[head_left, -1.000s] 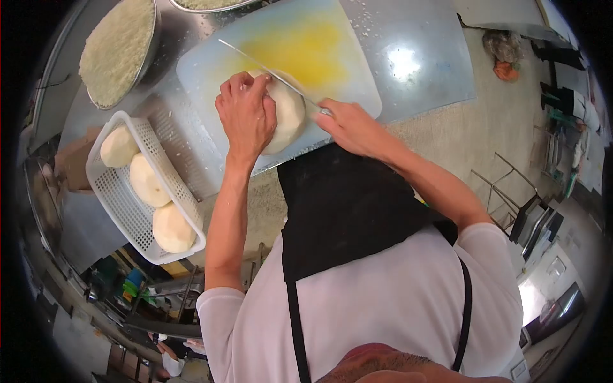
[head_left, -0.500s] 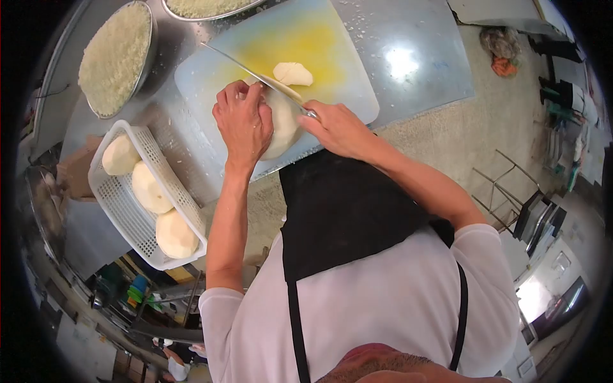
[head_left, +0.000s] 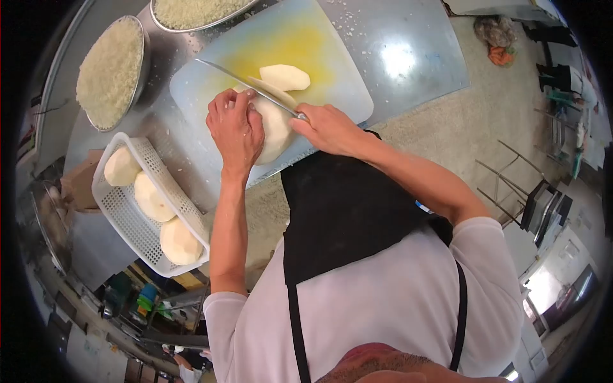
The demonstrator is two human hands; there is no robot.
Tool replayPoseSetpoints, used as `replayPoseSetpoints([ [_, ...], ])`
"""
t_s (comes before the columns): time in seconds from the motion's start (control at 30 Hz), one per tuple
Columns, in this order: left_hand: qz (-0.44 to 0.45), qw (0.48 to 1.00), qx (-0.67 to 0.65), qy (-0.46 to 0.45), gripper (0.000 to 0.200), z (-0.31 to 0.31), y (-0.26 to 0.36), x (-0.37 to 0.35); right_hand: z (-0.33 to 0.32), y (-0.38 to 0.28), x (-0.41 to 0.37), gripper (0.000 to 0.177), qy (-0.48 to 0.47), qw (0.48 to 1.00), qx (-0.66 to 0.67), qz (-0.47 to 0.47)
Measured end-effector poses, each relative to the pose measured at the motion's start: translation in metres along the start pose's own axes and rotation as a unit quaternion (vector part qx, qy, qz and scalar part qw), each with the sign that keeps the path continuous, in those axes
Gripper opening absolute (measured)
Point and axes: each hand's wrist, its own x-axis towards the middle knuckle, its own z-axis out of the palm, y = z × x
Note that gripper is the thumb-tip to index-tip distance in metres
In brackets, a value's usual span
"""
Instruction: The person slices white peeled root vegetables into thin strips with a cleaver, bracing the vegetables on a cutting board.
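A large peeled, pale root vegetable (head_left: 274,135) lies on the cutting board (head_left: 191,86), near its front edge. My left hand (head_left: 236,131) presses on its left side with bent fingers, holding it in place. In my right hand (head_left: 329,127) is the handle of a knife (head_left: 268,96), its long blade slanting across the vegetable towards the upper left. Along the blade's far side a thin slice (head_left: 273,88) stands at the cut. Just beyond it rests a wider cut slice (head_left: 285,77) on the board's yellow-stained middle.
Left of the board stands a white perforated basket (head_left: 135,220) with several peeled vegetables (head_left: 153,196). Two metal bowls heaped with chopped pale bits, one at the left (head_left: 110,73) and one at the top (head_left: 198,11), sit on the metal table (head_left: 408,64). Crumbs are scattered around.
The knife has cut further into the vegetable, and the slice at the blade leans outward more. The loose slice beyond it shows a broader face. Both hands keep their holds; the whole view has shifted slightly.
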Motion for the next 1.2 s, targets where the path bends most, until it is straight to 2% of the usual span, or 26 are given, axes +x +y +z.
replayPoseSetpoints([
  [0.07,0.004,1.000,-0.003,0.000,0.030,-0.001,-0.002,-0.001,0.005,0.008,0.005,0.038,0.022,0.999,0.020,-0.014],
  [0.2,-0.001,1.000,-0.005,0.013,0.028,0.001,-0.003,-0.002,-0.037,-0.029,-0.070,0.039,0.022,0.999,0.023,-0.032],
  [0.27,0.000,1.000,-0.011,0.016,0.028,0.001,-0.001,-0.003,-0.047,-0.041,-0.084,0.040,-0.055,0.992,0.071,0.093],
  [0.33,0.007,1.000,-0.017,0.023,0.028,0.001,-0.003,0.001,-0.029,-0.021,-0.065,0.041,-0.042,0.996,0.051,0.056],
  [0.4,0.004,1.000,-0.007,0.017,0.027,0.001,-0.002,0.000,0.000,-0.003,-0.031,0.041,0.036,0.998,-0.007,-0.045],
  [0.47,0.008,1.000,-0.011,0.020,0.027,0.001,-0.004,-0.001,0.021,0.017,0.004,0.037,0.054,0.997,-0.007,-0.045],
  [0.53,0.021,0.999,-0.018,0.019,0.027,0.003,-0.003,0.001,0.012,0.006,0.003,0.034,0.081,0.996,-0.005,-0.040],
  [0.6,0.008,0.999,-0.010,0.031,0.026,0.004,-0.005,-0.002,-0.006,-0.012,-0.025,0.036,0.027,0.998,0.061,-0.005],
  [0.67,0.005,1.000,-0.010,0.026,0.026,0.002,-0.005,-0.005,-0.025,-0.028,-0.066,0.038,0.047,0.997,0.060,-0.030],
  [0.73,0.004,1.000,-0.009,0.028,0.026,0.002,-0.006,-0.004,-0.038,-0.039,-0.090,0.037,-0.012,0.994,0.084,0.063],
  [0.87,0.022,0.998,-0.027,0.044,0.025,0.006,-0.007,0.001,-0.014,-0.014,-0.054,0.036,0.004,0.999,0.048,0.023],
  [0.93,0.021,0.998,-0.031,0.042,0.025,0.003,-0.005,-0.007,0.015,0.007,-0.016,0.036,0.056,0.998,0.014,-0.032],
  [1.03,-0.002,0.999,-0.032,0.042,0.023,0.003,-0.004,-0.002,0.014,0.007,-0.007,0.036,0.037,0.999,0.020,-0.032],
  [1.17,-0.002,0.999,-0.023,0.042,0.023,0.002,-0.003,-0.004,-0.025,-0.029,-0.080,0.037,0.042,0.998,0.049,-0.028],
  [1.2,0.001,0.999,-0.025,0.040,0.023,0.002,-0.004,-0.005,-0.035,-0.039,-0.092,0.037,0.009,0.997,0.072,0.027],
])
